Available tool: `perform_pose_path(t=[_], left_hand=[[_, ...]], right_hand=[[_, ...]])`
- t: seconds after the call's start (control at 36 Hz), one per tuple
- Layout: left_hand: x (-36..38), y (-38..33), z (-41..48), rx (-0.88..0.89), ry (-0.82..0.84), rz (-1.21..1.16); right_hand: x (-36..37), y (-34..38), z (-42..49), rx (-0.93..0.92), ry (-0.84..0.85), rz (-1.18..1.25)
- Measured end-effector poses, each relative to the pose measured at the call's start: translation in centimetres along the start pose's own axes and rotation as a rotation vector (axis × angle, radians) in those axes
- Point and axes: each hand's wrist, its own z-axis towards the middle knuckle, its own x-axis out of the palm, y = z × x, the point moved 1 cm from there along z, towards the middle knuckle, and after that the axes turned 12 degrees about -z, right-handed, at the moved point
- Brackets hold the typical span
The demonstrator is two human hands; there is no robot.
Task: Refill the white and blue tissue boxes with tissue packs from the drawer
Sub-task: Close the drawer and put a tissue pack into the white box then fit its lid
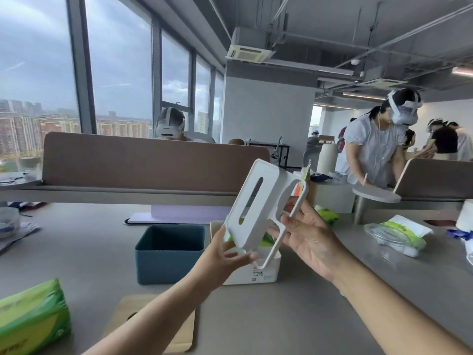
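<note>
Both hands hold a white slotted lid tilted up in the air above the white tissue box: the left hand pinches its lower edge, and the right hand grips the thin white frame hinged off its side. The raised lid hides most of the white box's opening, where a strip of green pack shows beneath it. Just beside it to the left stands the blue tissue box, open-topped on the grey bench. A green tissue pack lies at the near left corner, and a wooden lid sits flat under the left forearm. Another green and white pack lies well apart to the right. A brown divider panel crosses behind the boxes.
</note>
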Motion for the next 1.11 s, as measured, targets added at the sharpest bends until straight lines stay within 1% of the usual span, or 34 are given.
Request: perform_pose_path(t=[0.06,0.14,0.25,0.31,0.44,0.61,0.83,1.0,1.11], left_hand=[[0.2,0.0,0.4,0.018,-0.016,-0.076],[-0.4,0.3,1.1,0.048,-0.099,-0.141],[-1.0,0.0,1.8,0.112,-0.148,-0.159],[-1.2,-0.3,2.2,0.126,-0.188,-0.135],[-2.2,-0.3,3.3,0.123,-0.278,0.051],[-3.2,0.0,4.9,0.156,-0.314,0.28],[-2.8,-0.7,7.1,0.137,-0.192,0.692],[-3.4,0.7,8.8,0.062,-0.127,0.891],[-4.0,1.0,9.3,0.024,-0.098,0.954]], right_hand=[[-0.1,-0.2,0.0,-0.012,-0.017,-0.034],[-0.5,-0.2,0.1,-0.042,-0.067,-0.142],[-1.7,-0.2,0.1,-0.065,-0.108,-0.328],[-2.4,-0.3,0.3,-0.044,-0.109,-0.361],[-4.1,-0.9,0.8,0.023,-0.164,-0.385],[-5.9,-2.1,1.2,0.084,-0.145,-0.628],[-9.6,-4.3,1.8,0.196,-0.225,-0.795],[-11.0,-6.9,1.9,0.286,-0.203,-0.854],[-11.0,-7.8,2.5,0.306,-0.175,-0.883]])
